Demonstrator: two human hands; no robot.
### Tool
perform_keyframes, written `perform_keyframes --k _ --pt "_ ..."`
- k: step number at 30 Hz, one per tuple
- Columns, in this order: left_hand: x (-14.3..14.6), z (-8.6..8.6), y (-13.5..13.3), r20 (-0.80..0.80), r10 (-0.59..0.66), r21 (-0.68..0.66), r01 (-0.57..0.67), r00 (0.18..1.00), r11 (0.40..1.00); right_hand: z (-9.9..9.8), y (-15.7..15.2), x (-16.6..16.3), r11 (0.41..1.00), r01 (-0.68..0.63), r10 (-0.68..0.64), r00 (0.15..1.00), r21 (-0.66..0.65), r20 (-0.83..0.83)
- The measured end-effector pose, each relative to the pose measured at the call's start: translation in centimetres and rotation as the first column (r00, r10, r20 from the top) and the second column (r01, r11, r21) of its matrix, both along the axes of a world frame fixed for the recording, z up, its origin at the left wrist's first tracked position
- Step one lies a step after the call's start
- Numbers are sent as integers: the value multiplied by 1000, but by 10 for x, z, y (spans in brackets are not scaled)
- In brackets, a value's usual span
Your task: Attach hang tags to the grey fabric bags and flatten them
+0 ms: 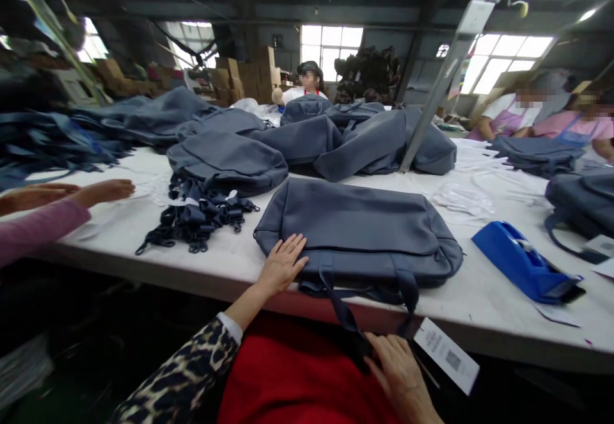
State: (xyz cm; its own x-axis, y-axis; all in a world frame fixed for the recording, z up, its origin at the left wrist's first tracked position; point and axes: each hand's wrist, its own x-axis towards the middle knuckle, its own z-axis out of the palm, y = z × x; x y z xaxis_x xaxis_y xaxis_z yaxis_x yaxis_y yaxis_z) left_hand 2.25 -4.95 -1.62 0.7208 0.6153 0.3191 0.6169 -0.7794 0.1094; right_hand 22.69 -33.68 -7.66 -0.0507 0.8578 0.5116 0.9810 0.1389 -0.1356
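Note:
A dark blue duffel bag [359,219] lies on the white table in front of me, its handles hanging over the near edge. My left hand [282,264] rests flat on the bag's near left corner, fingers stretched out. Below the table edge, my right hand [398,369] is closed round the bag's handle [346,312] at its lower loop. Beside that hand hangs a white hang tag [446,355] with print and a square code. What fastens the tag is partly hidden by my hand.
Left of the bag lies a heap of dark straps with clips [196,213]. More blue bags [230,155] pile up behind it, near a metal post [446,78]. A blue tape dispenser [525,264] stands right. A co-worker's hands [105,192] reach in from the left; other people work beyond.

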Motion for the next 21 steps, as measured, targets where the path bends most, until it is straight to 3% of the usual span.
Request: perform_keyframes --k 3,5,10,14,18,21 --pt "1 4 0 -5 7 -15 -7 1000 1000 22 0 -2 998 -48 47 999 -29 -23" --pt "2 7 -1 -4 8 -38 -8 1000 999 49 -2 4 996 -79 79 997 -29 -15" --pt "4 11 -2 41 15 -107 -11 999 994 150 12 41 993 -80 73 995 87 71" --pt "2 8 0 114 13 -185 8 993 983 219 67 66 996 -3 12 995 89 -100" --pt "2 22 -5 302 23 -278 66 953 958 247 138 77 999 -11 -6 938 -48 -347" --pt "18 56 -18 553 4 -303 196 833 933 251 173 80 985 -117 51 898 -127 -436"
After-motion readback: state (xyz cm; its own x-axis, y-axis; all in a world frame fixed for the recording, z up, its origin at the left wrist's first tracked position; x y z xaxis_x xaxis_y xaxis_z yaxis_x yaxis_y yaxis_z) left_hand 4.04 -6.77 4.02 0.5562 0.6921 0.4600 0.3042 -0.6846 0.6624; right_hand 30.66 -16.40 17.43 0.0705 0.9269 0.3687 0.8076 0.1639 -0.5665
